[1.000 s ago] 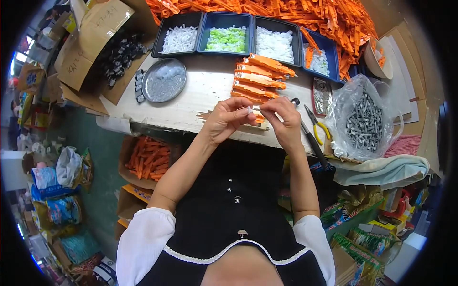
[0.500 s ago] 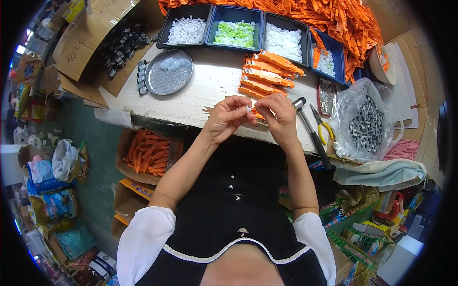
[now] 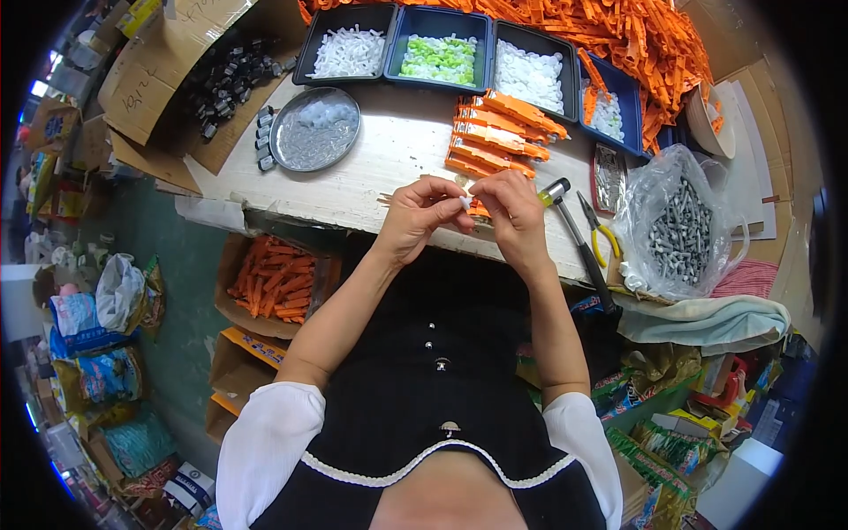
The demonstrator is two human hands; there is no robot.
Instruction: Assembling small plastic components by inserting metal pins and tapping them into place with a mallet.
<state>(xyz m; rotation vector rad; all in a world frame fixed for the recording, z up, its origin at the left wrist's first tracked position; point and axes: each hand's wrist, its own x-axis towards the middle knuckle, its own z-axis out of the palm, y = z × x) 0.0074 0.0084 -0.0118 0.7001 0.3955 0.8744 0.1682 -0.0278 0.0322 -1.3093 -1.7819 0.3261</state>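
Note:
My left hand (image 3: 417, 219) is closed, pinching a small white plastic part (image 3: 466, 202) between thumb and forefinger over the front edge of the table. Close against it is my right hand (image 3: 517, 216), its fingers drawn together at the same part; whatever lies between those fingertips is hidden. Just beyond the hands, a row of orange plastic pieces (image 3: 496, 132) with silvery metal bits rests on the white tabletop (image 3: 397, 141). A hammer (image 3: 579, 238) with a dark handle lies right of my right hand, beside yellow-handled pliers (image 3: 601, 234).
Bins of white parts (image 3: 349, 55) and green-and-white parts (image 3: 439, 60) line the back, before an orange heap (image 3: 618, 53). A round metal tray (image 3: 315, 130) sits left, near black pieces (image 3: 234, 84). At right is a clear bag of grey screw-like parts (image 3: 680, 225). Below stands a box of orange pieces (image 3: 274, 281).
The white part has turned slightly between my left fingertips. Both hands stay in nearly the same place, and the whole view has shifted a little.

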